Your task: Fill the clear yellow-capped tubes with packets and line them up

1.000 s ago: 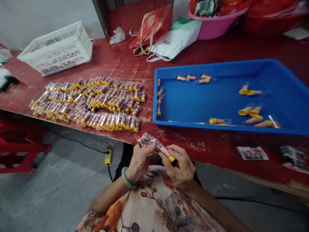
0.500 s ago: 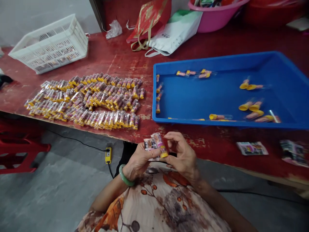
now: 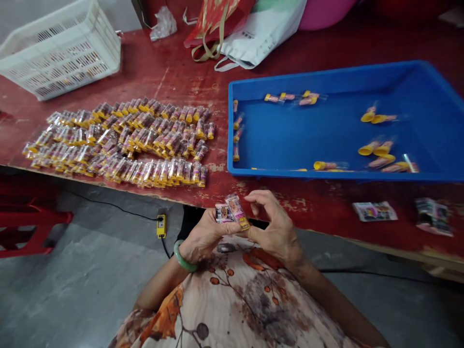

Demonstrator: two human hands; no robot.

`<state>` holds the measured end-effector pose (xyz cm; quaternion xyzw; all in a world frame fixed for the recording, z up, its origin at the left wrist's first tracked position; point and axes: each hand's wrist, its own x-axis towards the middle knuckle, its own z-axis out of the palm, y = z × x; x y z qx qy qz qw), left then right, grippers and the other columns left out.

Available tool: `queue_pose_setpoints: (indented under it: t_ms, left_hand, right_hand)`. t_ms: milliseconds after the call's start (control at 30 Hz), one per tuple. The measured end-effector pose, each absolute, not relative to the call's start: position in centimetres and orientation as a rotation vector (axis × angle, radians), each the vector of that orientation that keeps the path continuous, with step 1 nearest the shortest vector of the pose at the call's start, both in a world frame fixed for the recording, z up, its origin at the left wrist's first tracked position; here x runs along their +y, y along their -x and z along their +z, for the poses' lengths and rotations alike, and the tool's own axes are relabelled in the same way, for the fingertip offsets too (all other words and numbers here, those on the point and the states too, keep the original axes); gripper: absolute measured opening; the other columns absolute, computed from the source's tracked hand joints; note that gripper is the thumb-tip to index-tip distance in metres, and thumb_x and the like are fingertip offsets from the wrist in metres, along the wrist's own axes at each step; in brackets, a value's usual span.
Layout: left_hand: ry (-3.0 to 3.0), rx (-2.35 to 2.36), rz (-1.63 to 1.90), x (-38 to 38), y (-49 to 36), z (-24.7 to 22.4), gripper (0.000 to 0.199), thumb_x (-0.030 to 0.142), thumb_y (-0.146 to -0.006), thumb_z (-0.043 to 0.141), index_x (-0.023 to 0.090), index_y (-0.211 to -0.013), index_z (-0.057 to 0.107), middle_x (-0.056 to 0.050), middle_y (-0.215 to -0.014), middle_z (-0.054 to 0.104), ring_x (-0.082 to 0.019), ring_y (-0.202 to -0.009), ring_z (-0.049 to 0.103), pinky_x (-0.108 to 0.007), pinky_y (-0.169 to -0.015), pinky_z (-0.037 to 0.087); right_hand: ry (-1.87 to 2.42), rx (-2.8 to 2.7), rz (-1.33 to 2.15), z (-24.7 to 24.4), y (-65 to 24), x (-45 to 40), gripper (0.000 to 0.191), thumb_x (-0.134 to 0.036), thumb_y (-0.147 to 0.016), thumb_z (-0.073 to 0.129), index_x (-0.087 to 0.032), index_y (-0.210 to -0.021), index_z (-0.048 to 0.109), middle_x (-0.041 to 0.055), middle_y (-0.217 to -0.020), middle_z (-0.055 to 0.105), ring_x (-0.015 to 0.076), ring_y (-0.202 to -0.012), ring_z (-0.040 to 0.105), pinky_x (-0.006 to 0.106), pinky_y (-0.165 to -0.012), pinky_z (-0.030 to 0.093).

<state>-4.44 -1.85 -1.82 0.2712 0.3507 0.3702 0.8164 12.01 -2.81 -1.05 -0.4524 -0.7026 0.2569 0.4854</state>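
Note:
Between my two hands stands a clear plastic tube (image 3: 237, 211) with a yellow end and a printed label, nearly upright. My left hand (image 3: 206, 237) pinches it together with a small printed card (image 3: 224, 213), and a green bangle (image 3: 183, 256) circles that wrist. My right hand (image 3: 275, 224) is spread just beyond the tube, its thumb by the yellow end and its index finger raised. On the red table, many similar tubes (image 3: 123, 140) lie in packed rows to the left. A blue tray (image 3: 326, 77) with loose tubes lies to the right.
A white slatted crate (image 3: 60, 53) and bags stand at the table's back. Printed cards (image 3: 375, 211) lie near the front edge on the right. Below that edge are a yellow switch box (image 3: 161, 226), a black cable and a red stool (image 3: 29, 217).
The tube has turned from a slanted position to nearly upright, and my hands have risen slightly. The table and everything on it have shifted up and left in view.

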Motion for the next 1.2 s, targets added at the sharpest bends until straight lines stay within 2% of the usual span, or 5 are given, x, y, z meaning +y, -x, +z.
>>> queue_pose_setpoints:
  t_ms: [400, 633, 867, 1033, 1200]
  left_hand:
    - [-0.551, 0.743, 0.837, -2.1, 6.0, -2.1, 0.04, 0.029, -0.051, 0.09, 0.012, -0.082, 0.072, -0.003, -0.074, 0.067, -0.014, -0.064, 0.059, -0.026, -0.066, 0.046]
    - [-0.546, 0.752, 0.889, -2.8, 7.6, -2.6, 0.043, 0.034, -0.049, 0.091, 0.01, -0.078, 0.072, -0.003, -0.069, 0.065, -0.012, -0.061, 0.056, -0.025, -0.064, 0.046]
    - [-0.678, 0.748, 0.891, -2.9, 12.2, -1.8, 0.042, 0.039, -0.051, 0.089, 0.01, -0.076, 0.071, -0.006, -0.068, 0.067, -0.016, -0.06, 0.062, -0.028, -0.064, 0.052]
    - [-0.727, 0.77, 0.889, -2.4, 15.5, -0.9, 0.039, 0.037, -0.052, 0.089, 0.01, -0.073, 0.07, -0.007, -0.065, 0.067, -0.016, -0.057, 0.063, -0.029, -0.061, 0.055]
    - [-0.664, 0.848, 1.129, -1.5, 19.4, -1.9, 0.037, 0.035, -0.062, 0.085, 0.007, -0.081, 0.071, -0.01, -0.068, 0.069, -0.017, -0.058, 0.066, -0.026, -0.059, 0.056]
  right_hand:
    - [1.058, -1.794, 0.57, -0.4, -10.5, -3.1, 0.036, -0.008, -0.074, 0.06, -0.023, -0.107, 0.058, 0.0072, -0.106, 0.056, 0.0209, -0.091, 0.056, 0.031, -0.066, 0.047]
    - [1.052, -1.847, 0.578, -1.4, -8.8, -2.9, 0.034, -0.009, -0.076, 0.059, -0.024, -0.106, 0.058, 0.0078, -0.106, 0.056, 0.0168, -0.075, 0.052, 0.03, -0.059, 0.046]
    - [0.965, -1.957, 1.369, -1.1, -7.7, 1.1, 0.069, -0.032, -0.07, 0.076, -0.025, -0.133, 0.049, 0.0052, -0.099, 0.062, 0.017, -0.074, 0.056, 0.028, -0.057, 0.048]
    - [1.055, -1.862, 1.62, 1.3, -2.6, 4.3, 0.038, -0.032, -0.069, 0.075, -0.017, -0.103, 0.067, 0.0041, -0.083, 0.067, 0.0173, -0.072, 0.061, 0.031, -0.067, 0.05]
    - [1.027, -1.74, 1.643, 2.7, 4.0, 7.9, 0.032, -0.032, -0.058, 0.076, -0.015, -0.084, 0.066, 0.001, -0.069, 0.063, 0.0135, -0.058, 0.056, 0.025, -0.053, 0.043]
